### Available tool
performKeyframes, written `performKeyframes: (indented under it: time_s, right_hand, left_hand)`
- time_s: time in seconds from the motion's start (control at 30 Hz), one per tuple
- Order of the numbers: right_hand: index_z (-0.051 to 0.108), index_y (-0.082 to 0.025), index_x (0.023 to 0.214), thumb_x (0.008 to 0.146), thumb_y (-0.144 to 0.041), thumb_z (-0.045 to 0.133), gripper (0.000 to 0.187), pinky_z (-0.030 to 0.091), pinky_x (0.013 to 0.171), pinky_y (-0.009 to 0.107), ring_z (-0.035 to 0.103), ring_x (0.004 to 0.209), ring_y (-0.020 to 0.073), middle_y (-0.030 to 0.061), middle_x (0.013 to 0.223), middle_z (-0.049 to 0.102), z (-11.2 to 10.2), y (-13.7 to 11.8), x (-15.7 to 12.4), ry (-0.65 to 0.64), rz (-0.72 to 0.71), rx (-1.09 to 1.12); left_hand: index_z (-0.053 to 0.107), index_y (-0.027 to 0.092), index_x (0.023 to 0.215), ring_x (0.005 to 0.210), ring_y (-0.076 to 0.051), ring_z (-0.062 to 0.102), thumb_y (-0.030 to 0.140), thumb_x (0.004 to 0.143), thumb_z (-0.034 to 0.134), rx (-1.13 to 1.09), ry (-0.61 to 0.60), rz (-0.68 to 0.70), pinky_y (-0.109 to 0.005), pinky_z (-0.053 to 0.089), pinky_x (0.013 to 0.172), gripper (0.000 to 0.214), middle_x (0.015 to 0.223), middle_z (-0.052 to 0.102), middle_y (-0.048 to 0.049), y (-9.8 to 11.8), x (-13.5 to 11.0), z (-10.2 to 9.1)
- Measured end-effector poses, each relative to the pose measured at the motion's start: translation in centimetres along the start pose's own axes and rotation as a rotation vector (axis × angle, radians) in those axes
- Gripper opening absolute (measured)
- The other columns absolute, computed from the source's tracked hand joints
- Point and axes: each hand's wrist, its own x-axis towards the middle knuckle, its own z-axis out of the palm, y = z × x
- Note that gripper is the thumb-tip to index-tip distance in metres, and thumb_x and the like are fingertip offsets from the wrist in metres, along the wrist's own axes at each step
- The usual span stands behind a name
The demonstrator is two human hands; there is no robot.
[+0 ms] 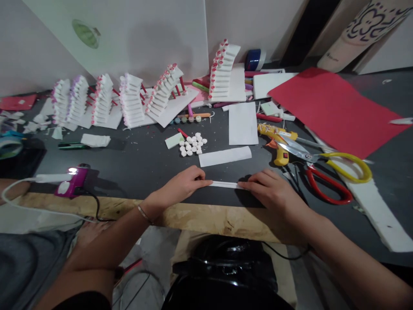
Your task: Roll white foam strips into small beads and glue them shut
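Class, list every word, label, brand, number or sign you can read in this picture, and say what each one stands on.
Nothing here can be read for certain.
Beige board with a flower drawing: small dark print near its lower end, too blurred to read.
Green round sticker on the white panel: blurred, no letters legible.
White strip touched by the left hand and right hand: blank.

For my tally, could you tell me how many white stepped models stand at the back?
6 stepped models: four in a row back left, one leaning at centre, one further right. None seems hidden.
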Motion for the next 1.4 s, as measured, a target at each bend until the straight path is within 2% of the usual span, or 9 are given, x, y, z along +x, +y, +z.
performKeyframes:
  time_s: [0.2,0.4,0.63,0.8,1.0,1.23,1.4]
  right_hand:
    - [0.068,-0.015,0.119,0.091,-0.008,0.047,0.036,0.042,0.072,0.034,0.051,0.081,0.0223,0.0105,0.091,0.066,-0.8,-0.5,-0.2,-0.084,-0.088,-0.124]
    - [0.065,-0.015,0.123,0.089,-0.003,0.042,0.043,0.041,0.074,0.034,0.051,0.084,0.0231,0.0108,0.094,0.066,-1.0,-0.7,-0.3,-0.101,-0.128,-0.199]
    - [0.061,-0.014,0.128,0.089,-0.005,0.043,0.044,0.043,0.076,0.036,0.052,0.087,0.0239,0.0124,0.099,0.066,-1.5,-0.7,-0.5,-0.15,-0.135,-0.166]
    - [0.064,-0.015,0.12,0.091,-0.006,0.042,0.038,0.046,0.078,0.037,0.053,0.086,0.0236,0.0127,0.1,0.066,-1.6,-0.5,-0.7,-0.12,-0.124,-0.147]
    - [0.064,-0.012,0.121,0.089,-0.004,0.045,0.038,0.045,0.075,0.037,0.053,0.085,0.0246,0.0135,0.098,0.066,-1.5,-0.4,-0.9,-0.107,-0.147,-0.202]
    - [0.068,-0.015,0.11,0.094,-0.013,0.047,0.027,0.046,0.076,0.035,0.055,0.081,0.0216,0.0105,0.091,0.067,-0.5,0.8,-0.9,-0.003,-0.055,-0.045]
    - [0.07,-0.017,0.104,0.093,-0.013,0.046,0.026,0.045,0.076,0.036,0.054,0.081,0.0224,0.0109,0.092,0.067,-0.6,0.6,-0.9,-0.036,-0.039,-0.044]
  left_hand:
    - [0.062,0.02,0.085,0.078,-0.015,0.057,0.053,0.095,0.046,-0.066,-0.032,-0.145,-0.028,0.046,0.075,0.038,0.088,0.06,-0.0022,0.5,0.0,-0.1]
    - [0.065,0.022,0.102,0.098,-0.016,0.059,0.035,0.101,0.039,-0.005,-0.076,-0.03,-0.028,0.045,0.088,0.029,0.103,0.062,-0.0031,-0.1,-0.3,-0.1]
    - [0.064,0.022,0.102,0.097,-0.018,0.061,0.044,0.098,0.043,-0.018,-0.088,-0.163,-0.029,0.045,0.087,0.031,0.103,0.063,-0.0022,0.2,-0.4,-0.4]
    - [0.063,0.022,0.099,0.099,-0.019,0.061,0.049,0.098,0.041,-0.025,-0.122,-0.199,-0.03,0.044,0.089,0.035,0.107,0.063,-0.0035,0.8,-0.3,-0.8]
    - [0.062,0.022,0.099,0.1,-0.019,0.059,0.048,0.098,0.04,-0.033,-0.124,-0.182,-0.032,0.043,0.092,0.034,0.107,0.062,-0.0036,0.7,-0.4,-0.7]
    - [0.061,0.021,0.1,0.099,-0.018,0.059,0.046,0.098,0.042,-0.038,-0.105,-0.153,-0.03,0.044,0.091,0.032,0.104,0.062,-0.0028,0.1,-0.4,-0.5]
    - [0.062,0.021,0.099,0.1,-0.018,0.059,0.046,0.098,0.042,-0.029,-0.101,-0.123,-0.03,0.044,0.091,0.032,0.105,0.063,-0.0028,0.0,-0.4,-0.4]
